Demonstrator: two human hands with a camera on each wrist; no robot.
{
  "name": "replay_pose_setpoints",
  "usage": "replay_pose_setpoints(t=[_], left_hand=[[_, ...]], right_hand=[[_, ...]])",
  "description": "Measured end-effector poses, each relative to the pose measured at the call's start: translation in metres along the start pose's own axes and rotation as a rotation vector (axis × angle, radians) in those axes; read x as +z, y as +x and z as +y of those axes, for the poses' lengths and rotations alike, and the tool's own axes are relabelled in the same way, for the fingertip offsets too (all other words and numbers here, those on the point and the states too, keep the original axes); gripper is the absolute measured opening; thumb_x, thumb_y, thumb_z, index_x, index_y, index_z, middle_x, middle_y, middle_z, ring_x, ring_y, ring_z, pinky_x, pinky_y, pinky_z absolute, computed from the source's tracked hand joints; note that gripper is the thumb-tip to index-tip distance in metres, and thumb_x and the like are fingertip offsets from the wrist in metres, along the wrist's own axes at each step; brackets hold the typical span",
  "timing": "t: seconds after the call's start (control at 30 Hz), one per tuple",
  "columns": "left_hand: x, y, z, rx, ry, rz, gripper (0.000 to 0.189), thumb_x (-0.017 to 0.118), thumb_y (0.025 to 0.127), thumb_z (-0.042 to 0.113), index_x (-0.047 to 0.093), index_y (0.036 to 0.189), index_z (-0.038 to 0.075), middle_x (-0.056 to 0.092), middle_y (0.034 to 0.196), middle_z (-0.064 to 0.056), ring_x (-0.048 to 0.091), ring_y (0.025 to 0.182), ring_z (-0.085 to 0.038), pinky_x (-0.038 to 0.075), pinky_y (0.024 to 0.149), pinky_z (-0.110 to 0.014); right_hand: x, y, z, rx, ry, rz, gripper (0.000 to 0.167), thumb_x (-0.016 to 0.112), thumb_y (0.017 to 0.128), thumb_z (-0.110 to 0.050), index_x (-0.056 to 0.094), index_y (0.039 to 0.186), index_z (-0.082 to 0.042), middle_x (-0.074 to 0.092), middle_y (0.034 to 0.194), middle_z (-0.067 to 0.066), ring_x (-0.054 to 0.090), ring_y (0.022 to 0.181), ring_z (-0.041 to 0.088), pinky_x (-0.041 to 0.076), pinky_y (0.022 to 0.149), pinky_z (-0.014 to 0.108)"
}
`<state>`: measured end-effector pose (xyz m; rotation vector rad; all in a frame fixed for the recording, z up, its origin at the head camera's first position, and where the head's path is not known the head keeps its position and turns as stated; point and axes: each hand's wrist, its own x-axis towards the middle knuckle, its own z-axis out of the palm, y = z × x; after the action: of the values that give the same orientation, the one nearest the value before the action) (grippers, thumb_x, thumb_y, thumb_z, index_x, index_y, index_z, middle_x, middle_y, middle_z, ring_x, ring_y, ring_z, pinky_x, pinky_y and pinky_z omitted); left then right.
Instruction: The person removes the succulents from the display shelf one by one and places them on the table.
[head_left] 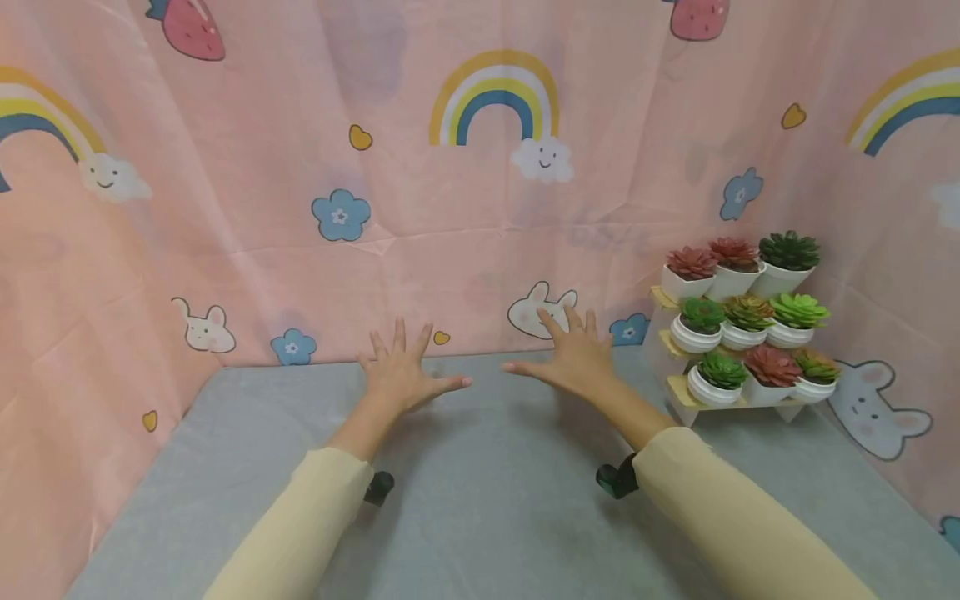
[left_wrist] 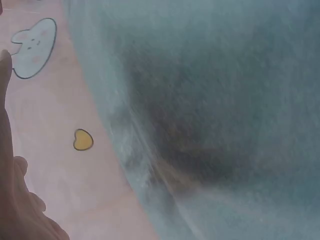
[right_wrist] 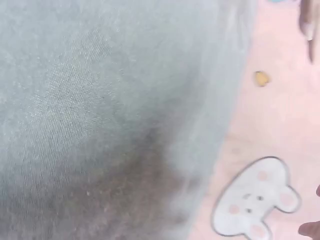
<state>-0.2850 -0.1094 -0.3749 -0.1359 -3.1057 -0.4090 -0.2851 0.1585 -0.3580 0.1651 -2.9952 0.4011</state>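
Note:
Both hands reach forward above the grey cloth-covered table [head_left: 480, 500], fingers spread wide and thumbs pointing toward each other. The left hand [head_left: 401, 375] holds nothing, and part of it shows at the left edge of the left wrist view. Across a gap to its right, the right hand [head_left: 577, 358] is likewise bare of any object. Only bits of the right hand's fingertips [right_wrist: 311, 230] enter the right wrist view. Nearest the right hand stands a tiered wooden rack [head_left: 678, 390] with several potted succulents, such as a green one [head_left: 722, 371] and a red one [head_left: 772, 367].
A pink printed curtain [head_left: 465, 275] with rainbows, flowers and rabbits hangs behind the table and along both sides. The rack stands at the table's back right, near the curtain. Small dark devices [head_left: 617, 479] sit under the wrists by the cream sleeves [head_left: 720, 500].

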Motion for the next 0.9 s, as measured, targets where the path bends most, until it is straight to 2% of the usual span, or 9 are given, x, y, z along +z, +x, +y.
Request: replay_pose_setpoints(t=[0.1, 0.17, 0.27, 0.37, 0.43, 0.5, 0.6, 0.77, 0.9], left_hand=[[0.001, -0.002, 0.006, 0.023, 0.017, 0.024, 0.115, 0.056, 0.072, 0.090, 0.012, 0.163, 0.034, 0.000, 0.171, -0.018, -0.002, 0.153, -0.057, 0.011, 0.115, -0.082], [0.003, -0.004, 0.012, 0.041, 0.013, 0.039, 0.114, 0.055, 0.074, 0.090, 0.013, 0.163, 0.032, 0.004, 0.171, -0.019, 0.001, 0.153, -0.056, 0.012, 0.116, -0.080], [0.006, -0.006, 0.026, 0.072, -0.018, 0.058, 0.113, 0.056, 0.078, 0.085, 0.013, 0.164, 0.027, 0.011, 0.171, -0.018, 0.007, 0.155, -0.052, 0.015, 0.120, -0.075], [0.012, -0.005, 0.045, 0.104, -0.078, 0.084, 0.108, 0.062, 0.085, 0.073, 0.012, 0.164, 0.019, 0.018, 0.169, -0.018, 0.020, 0.154, -0.046, 0.022, 0.123, -0.066], [0.017, -0.005, 0.060, 0.121, -0.132, 0.090, 0.104, 0.066, 0.089, 0.062, 0.012, 0.164, 0.015, 0.022, 0.168, -0.019, 0.029, 0.152, -0.043, 0.031, 0.121, -0.062], [0.022, -0.006, 0.075, 0.131, -0.186, 0.085, 0.099, 0.069, 0.091, 0.053, 0.013, 0.163, 0.013, 0.026, 0.166, -0.019, 0.038, 0.148, -0.041, 0.040, 0.117, -0.058], [0.027, -0.010, 0.096, 0.146, -0.262, 0.055, 0.093, 0.069, 0.093, 0.047, 0.016, 0.163, 0.013, 0.030, 0.165, -0.018, 0.046, 0.142, -0.041, 0.046, 0.112, -0.055], [0.034, -0.014, 0.128, 0.174, -0.369, 0.039, 0.085, 0.068, 0.094, 0.045, 0.025, 0.161, 0.014, 0.038, 0.162, -0.014, 0.052, 0.138, -0.037, 0.048, 0.111, -0.052], [0.040, -0.017, 0.153, 0.204, -0.487, 0.019, 0.083, 0.068, 0.094, 0.045, 0.026, 0.161, 0.017, 0.039, 0.162, -0.013, 0.048, 0.143, -0.035, 0.045, 0.114, -0.054]], right_hand=[[-0.014, -0.012, 0.006, -0.027, 0.001, 0.115, 0.116, 0.066, 0.071, -0.084, 0.026, 0.161, -0.023, 0.020, 0.168, 0.020, 0.012, 0.154, 0.052, 0.019, 0.113, 0.081], [-0.023, -0.021, 0.011, -0.063, 0.028, 0.227, 0.113, 0.072, 0.070, -0.079, 0.032, 0.159, -0.022, 0.026, 0.166, 0.018, 0.017, 0.154, 0.050, 0.022, 0.116, 0.077], [-0.038, -0.036, 0.024, -0.169, 0.069, 0.425, 0.105, 0.083, 0.067, -0.067, 0.044, 0.152, -0.017, 0.038, 0.160, 0.019, 0.028, 0.151, 0.047, 0.025, 0.118, 0.072], [-0.051, -0.051, 0.042, -0.304, 0.049, 0.596, 0.098, 0.089, 0.065, -0.057, 0.053, 0.144, -0.012, 0.047, 0.152, 0.020, 0.035, 0.148, 0.045, 0.030, 0.118, 0.069], [-0.058, -0.059, 0.054, -0.374, 0.030, 0.669, 0.096, 0.083, 0.069, -0.066, 0.054, 0.142, -0.009, 0.050, 0.150, 0.021, 0.039, 0.146, 0.043, 0.034, 0.116, 0.067], [-0.063, -0.067, 0.066, -0.407, 0.023, 0.715, 0.095, 0.070, 0.076, -0.077, 0.056, 0.141, -0.008, 0.051, 0.149, 0.020, 0.040, 0.146, 0.041, 0.035, 0.118, 0.064], [-0.068, -0.077, 0.082, -0.401, 0.048, 0.790, 0.097, 0.048, 0.083, -0.085, 0.058, 0.139, -0.007, 0.053, 0.147, 0.020, 0.044, 0.142, 0.040, 0.036, 0.119, 0.059], [-0.070, -0.089, 0.111, -0.308, 0.167, 0.957, 0.095, 0.057, 0.081, -0.082, 0.063, 0.132, -0.002, 0.058, 0.140, 0.022, 0.049, 0.135, 0.043, 0.037, 0.122, 0.048], [-0.066, -0.094, 0.136, -0.214, 0.270, 1.116, 0.095, 0.065, 0.078, -0.079, 0.065, 0.126, 0.003, 0.061, 0.134, 0.025, 0.053, 0.130, 0.044, 0.036, 0.122, 0.042]])
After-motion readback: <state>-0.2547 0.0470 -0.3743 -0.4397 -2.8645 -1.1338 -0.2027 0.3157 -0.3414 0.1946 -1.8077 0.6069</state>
